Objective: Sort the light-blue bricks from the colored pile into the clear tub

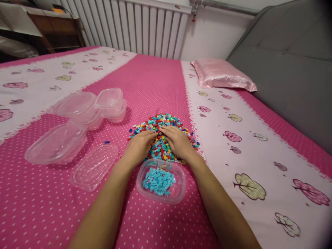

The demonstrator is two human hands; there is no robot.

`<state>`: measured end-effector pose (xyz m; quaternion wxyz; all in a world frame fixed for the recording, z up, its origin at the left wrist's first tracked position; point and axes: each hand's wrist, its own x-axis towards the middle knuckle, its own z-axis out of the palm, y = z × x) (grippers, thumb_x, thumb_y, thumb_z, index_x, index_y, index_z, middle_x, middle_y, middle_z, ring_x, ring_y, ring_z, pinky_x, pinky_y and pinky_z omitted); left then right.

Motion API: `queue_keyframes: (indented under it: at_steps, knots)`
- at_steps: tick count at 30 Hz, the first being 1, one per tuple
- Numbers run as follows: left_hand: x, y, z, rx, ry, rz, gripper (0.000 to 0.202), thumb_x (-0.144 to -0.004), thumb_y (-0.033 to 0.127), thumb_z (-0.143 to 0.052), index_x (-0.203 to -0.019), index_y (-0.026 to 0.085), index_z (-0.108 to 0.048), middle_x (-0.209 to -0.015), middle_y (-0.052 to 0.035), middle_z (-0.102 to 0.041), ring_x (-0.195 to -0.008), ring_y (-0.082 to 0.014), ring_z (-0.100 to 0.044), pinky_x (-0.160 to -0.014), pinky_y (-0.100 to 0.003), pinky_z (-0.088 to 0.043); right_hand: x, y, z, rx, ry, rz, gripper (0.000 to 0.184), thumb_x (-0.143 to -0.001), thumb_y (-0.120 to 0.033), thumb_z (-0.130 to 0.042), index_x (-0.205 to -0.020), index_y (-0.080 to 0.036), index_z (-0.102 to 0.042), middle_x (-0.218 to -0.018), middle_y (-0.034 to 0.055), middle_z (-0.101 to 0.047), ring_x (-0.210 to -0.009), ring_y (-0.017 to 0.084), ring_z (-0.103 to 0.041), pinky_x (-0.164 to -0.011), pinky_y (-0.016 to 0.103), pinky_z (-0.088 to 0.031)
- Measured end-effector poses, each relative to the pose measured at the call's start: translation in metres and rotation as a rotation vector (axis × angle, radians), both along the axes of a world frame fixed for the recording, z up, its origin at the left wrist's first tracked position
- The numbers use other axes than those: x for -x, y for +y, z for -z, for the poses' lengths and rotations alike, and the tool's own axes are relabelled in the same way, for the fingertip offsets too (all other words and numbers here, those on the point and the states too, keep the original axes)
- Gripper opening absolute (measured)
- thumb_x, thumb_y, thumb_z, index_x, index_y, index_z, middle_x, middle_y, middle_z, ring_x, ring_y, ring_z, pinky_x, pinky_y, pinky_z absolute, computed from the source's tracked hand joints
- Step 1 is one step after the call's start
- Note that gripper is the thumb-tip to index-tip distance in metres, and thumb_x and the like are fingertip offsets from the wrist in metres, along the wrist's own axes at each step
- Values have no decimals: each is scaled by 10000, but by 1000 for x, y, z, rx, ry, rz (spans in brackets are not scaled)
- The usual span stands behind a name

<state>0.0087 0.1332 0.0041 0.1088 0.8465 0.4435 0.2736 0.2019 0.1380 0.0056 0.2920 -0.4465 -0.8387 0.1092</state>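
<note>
Covering the bed (155, 79) is a pink sheet with white polka dots, flanked by pale bands printed with small trees. A pink satin pillow (223, 74) lies at the far right, against a grey padded headboard (285, 69). A white radiator (135, 24) stands along the wall behind the bed, and dark wooden furniture (57, 31) sits in the far left corner, too dim to make out.

A pile of small coloured bricks (162, 121) lies on the pink strip, mid-bed. The left hand (140, 145) and the right hand (177, 140) both rest palm-down on its near side, fingers loosely curved, fingertips almost meeting. Their undersides are hidden, so I cannot tell whether either has a brick pinched.

Just in front of the wrists sits a clear oval tub (178, 193) holding light blue bricks (158, 180). To its left a clear lid (94, 166) lies flat on the sheet. Beyond that is a larger clear container (55, 143), which seems to be tilted. Behind it are more clear tubs (77, 105), nested or overlapping; their count is hard to read through the plastic. One stray blue brick (107, 141) lies apart from the pile, near the lid.

Both forearms are cut off by the bottom edge.
</note>
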Motion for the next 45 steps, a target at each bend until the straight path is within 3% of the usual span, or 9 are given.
queue_keyframes:
  at_steps: [3,8,18,23,28,31,36,39,45]
  knots:
    - [2,-1,-5,10,0,-24,319,-836,131,-483,-1066,130,-705,-1087,-134,-703,-1032,-265,-635,-918,-419,-507,-6,-1,-6,43,-70,93,259,-876,-161,-520,-1077,-182,-683,-1071,93,-697,-1026,227,-599,-939,407,-450]
    - [2,-3,-16,32,20,-32,253,-799,134,-553,-964,174,-740,-903,-92,-727,-875,-241,-649,-817,-379,-515,-17,-5,-17,150,-35,161,192,-813,-97,-567,-904,-197,-704,-960,55,-716,-893,201,-641,-846,356,-481]
    - [2,-3,-11,7,26,-60,259,-809,157,-541,-977,144,-737,-926,-111,-722,-873,-255,-644,-814,-389,-510,-24,3,-10,348,507,153,194,-766,-106,-570,-941,-161,-633,-866,50,-688,-813,154,-658,-765,297,-526]
    - [3,-1,-9,-22,13,-83,269,-812,188,-545,-1001,135,-729,-959,-121,-695,-885,-253,-628,-815,-394,-512,-26,-3,-17,215,192,319,250,-778,-110,-556,-974,-200,-682,-937,46,-690,-798,169,-632,-829,351,-490]
    - [3,-1,-9,1,25,-115,268,-826,237,-541,-1003,156,-724,-973,-117,-681,-910,-256,-620,-846,-411,-504,-18,-4,-14,162,-25,278,227,-827,-204,-573,-1013,-220,-703,-999,69,-663,-890,198,-605,-822,343,-467]
    - [3,-2,-10,18,18,-105,278,-834,250,-527,-1000,145,-723,-990,-128,-680,-921,-262,-623,-857,-416,-501,-14,-2,-9,141,-35,302,167,-840,-230,-573,-926,-202,-714,-959,75,-665,-910,209,-597,-815,340,-459]
    - [7,-1,-13,27,-67,-121,299,-862,256,-465,-982,154,-719,-1021,-116,-686,-944,-250,-628,-884,-413,-492,-18,-3,-18,113,153,338,116,-799,-222,-614,-856,-185,-708,-875,50,-676,-703,152,-584,-735,305,-460]
    - [11,-1,-16,36,-81,-201,319,-854,222,-439,-981,132,-718,-1031,-126,-688,-966,-255,-628,-893,-397,-487,-23,-13,-36,258,268,247,125,-794,-237,-614,-856,-177,-704,-774,20,-687,-609,121,-560,-643,269,-447]
    - [16,-1,-17,82,-54,-350,321,-849,233,-453,-1001,134,-718,-1008,-122,-711,-946,-267,-639,-868,-388,-488,-26,-40,-70,522,331,-133,217,-805,-304,-617,-959,-180,-706,-762,15,-678,-642,108,-563,-572,228,-425]
